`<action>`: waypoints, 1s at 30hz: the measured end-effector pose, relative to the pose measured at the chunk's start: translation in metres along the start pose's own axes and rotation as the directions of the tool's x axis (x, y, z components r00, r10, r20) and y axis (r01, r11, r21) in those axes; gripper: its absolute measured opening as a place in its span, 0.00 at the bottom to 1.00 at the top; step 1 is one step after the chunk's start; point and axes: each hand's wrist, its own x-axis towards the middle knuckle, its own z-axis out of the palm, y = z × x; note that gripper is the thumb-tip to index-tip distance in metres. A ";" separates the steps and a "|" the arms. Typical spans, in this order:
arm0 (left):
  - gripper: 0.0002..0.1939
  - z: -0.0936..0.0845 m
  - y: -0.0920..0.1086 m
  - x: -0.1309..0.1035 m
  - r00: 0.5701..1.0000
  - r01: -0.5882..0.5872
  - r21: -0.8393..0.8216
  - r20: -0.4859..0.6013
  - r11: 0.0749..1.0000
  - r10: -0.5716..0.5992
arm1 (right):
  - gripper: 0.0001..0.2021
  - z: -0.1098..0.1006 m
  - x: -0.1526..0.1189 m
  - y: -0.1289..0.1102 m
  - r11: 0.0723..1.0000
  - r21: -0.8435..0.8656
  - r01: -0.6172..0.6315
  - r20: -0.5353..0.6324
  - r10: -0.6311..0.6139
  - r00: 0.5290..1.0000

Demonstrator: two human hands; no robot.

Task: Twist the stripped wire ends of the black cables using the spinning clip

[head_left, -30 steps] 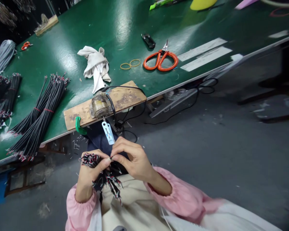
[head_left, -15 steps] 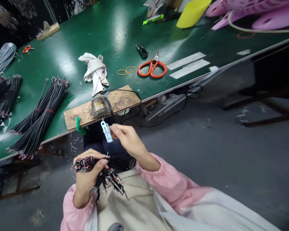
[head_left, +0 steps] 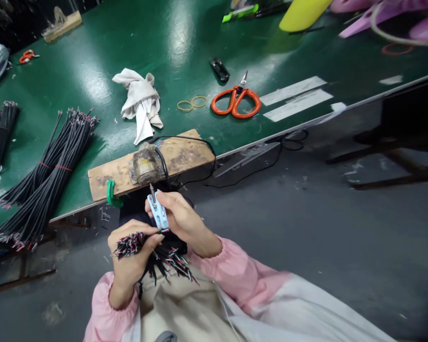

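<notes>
L hand (head_left: 130, 270): fingers curled round, thumb laid over top; holds cable bundle (head_left: 129, 245) at mid-length, w/ one cut end-face toward thumb side, other ends fanned out over lap. One cable end (head_left: 164, 231) pinched btwn thumb & index, red/white cores at the clip's mouth.

R hand (head_left: 180, 216): nearly closed, thumb one side and fingers other side of blue clip (head_left: 158, 212). Clip hangs at end of thin shaft (head_left: 152, 191) from motor-like block (head_left: 145, 166) on wooden board (head_left: 189, 148), bench edge. Can't tell for sure if cores sit inside clip or just touch it; too small, R fingers partly in the way.

Handling (judged by look only): bundle prob. light, springy; black jackets bendy, maybe slick against each other, so loose cables could slide out of a slack grip. Bare cores thin, easily bent; best hold = jacket, close behind the stripped end. Clip looks like light plastic; squeeze at its arms, w/o side load on shaft.

Nearby: tied bundles (head_left: 39, 190) on bench at left, orange scissors (head_left: 235, 102) beyond board.
</notes>
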 end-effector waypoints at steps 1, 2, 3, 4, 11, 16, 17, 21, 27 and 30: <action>0.04 0.001 0.001 0.001 1.000 0.003 0.006 0.004 1.000 -0.003 | 0.29 0.000 0.000 0.001 1.000 0.015 -0.011 0.011 0.011 1.000; 0.04 0.002 0.002 0.001 1.000 0.009 0.015 0.008 1.000 -0.009 | 0.29 -0.001 -0.001 0.002 0.999 0.028 -0.020 0.022 0.020 1.000; 0.04 0.002 0.003 0.002 1.000 0.015 0.024 0.010 1.000 -0.016 | 0.28 -0.001 -0.001 0.003 0.999 0.039 -0.031 0.034 0.030 0.999; 0.05 0.003 0.004 0.002 1.000 0.022 0.032 0.012 0.999 -0.022 | 0.28 -0.002 -0.002 0.004 0.998 0.050 -0.044 0.046 0.041 0.998; 0.06 0.003 0.005 -0.001 0.999 0.018 0.057 0.029 0.998 -0.019 | 0.32 -0.021 -0.001 0.023 0.983 0.141 -0.116 0.048 0.110 0.993; 0.05 -0.002 0.009 -0.004 0.996 -0.029 0.066 0.082 0.997 0.023 | 0.27 -0.036 -0.010 0.032 0.999 0.036 -0.015 -0.071 0.018 0.997; 0.06 -0.004 0.010 -0.004 0.994 -0.026 0.075 0.112 0.997 0.017 | 0.25 -0.038 -0.015 0.033 0.999 -0.036 0.024 -0.098 -0.027 0.995; 0.15 -0.010 0.009 -0.005 0.965 0.103 0.134 0.228 0.986 -0.132 | 0.15 -0.036 -0.036 0.026 0.902 -0.378 0.208 -0.078 -0.255 0.964; 0.21 -0.001 -0.001 -0.007 0.910 0.170 0.082 0.368 0.982 -0.188 | 0.04 -0.013 -0.061 0.004 0.473 -0.616 0.630 0.292 -0.606 0.740; 0.15 0.004 -0.009 -0.009 0.937 0.130 0.061 0.320 0.990 -0.143 | 0.06 -0.009 -0.066 0.001 0.410 -0.688 0.598 0.261 -0.630 0.732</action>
